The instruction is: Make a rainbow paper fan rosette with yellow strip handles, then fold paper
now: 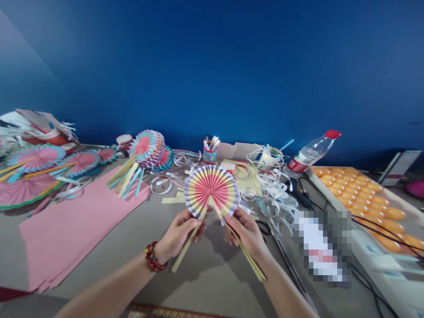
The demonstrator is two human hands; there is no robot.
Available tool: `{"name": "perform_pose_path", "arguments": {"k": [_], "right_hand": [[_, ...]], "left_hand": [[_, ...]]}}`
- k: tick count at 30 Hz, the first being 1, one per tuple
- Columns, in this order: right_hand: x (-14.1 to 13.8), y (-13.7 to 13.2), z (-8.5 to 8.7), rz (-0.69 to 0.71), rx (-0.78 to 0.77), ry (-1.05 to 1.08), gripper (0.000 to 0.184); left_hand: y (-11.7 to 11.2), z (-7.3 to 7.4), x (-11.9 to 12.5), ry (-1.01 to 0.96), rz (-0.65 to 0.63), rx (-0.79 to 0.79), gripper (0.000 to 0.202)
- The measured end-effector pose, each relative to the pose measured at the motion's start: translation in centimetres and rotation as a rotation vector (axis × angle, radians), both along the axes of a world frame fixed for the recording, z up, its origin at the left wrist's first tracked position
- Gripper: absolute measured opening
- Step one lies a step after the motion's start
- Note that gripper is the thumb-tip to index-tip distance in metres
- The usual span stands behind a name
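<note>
Between my hands a round pleated paper fan is spread out, pink in the middle with yellow and pale purple bands outside. It is held up above the grey table, with a narrow gap at the bottom between its two edges. My left hand is closed on the left edge, where a yellow paper strip slants down. My right hand pinches the right edge and its yellow strip, which runs down over the wrist. Some fingertips are hidden behind the fan.
Pink paper sheets and finished fans lie to the left. Behind stand a pen cup and a tilted bottle. White paper strips, scissors, black cables and a tray of orange pieces are at right.
</note>
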State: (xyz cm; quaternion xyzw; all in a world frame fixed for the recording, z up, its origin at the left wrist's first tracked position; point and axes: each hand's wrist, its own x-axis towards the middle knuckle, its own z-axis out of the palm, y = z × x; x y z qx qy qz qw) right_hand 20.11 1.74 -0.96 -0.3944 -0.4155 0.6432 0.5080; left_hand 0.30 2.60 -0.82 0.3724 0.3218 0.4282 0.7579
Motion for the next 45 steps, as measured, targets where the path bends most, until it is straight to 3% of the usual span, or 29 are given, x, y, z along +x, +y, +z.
{"name": "perform_pose_path", "arguments": {"k": [10, 18, 23, 30, 39, 45], "right_hand": [[-0.7, -0.8, -0.1, -0.116, 0.069, -0.145, 0.03], [-1.2, -1.3, -0.1, -0.206, 0.073, -0.279, 0.034], [-1.5, -1.5, 0.2, -0.234, 0.08, -0.331, 0.035], [-1.7, -1.7, 0.4, -0.231, 0.083, -0.337, 0.035], [-1.7, -1.6, 0.3, -0.225, 0.075, -0.332, 0.036], [-1.5, -1.6, 0.5, -0.234, 0.056, -0.281, 0.037]], "left_hand": [[0.3, -0.6, 0.2, 0.019, 0.1, 0.004, 0.017], [0.1, 0.1, 0.2, 0.049, 0.075, 0.052, 0.028], [0.1, 0.1, 0.7, 0.121, 0.144, 0.023, 0.036], [0.5, -0.3, 0.9, 0.236, 0.218, 0.02, 0.036], [0.5, -0.4, 0.7, 0.333, 0.234, 0.155, 0.033], [0.3, -0.2, 0.8, 0.195, 0.196, 0.13, 0.03]]}}
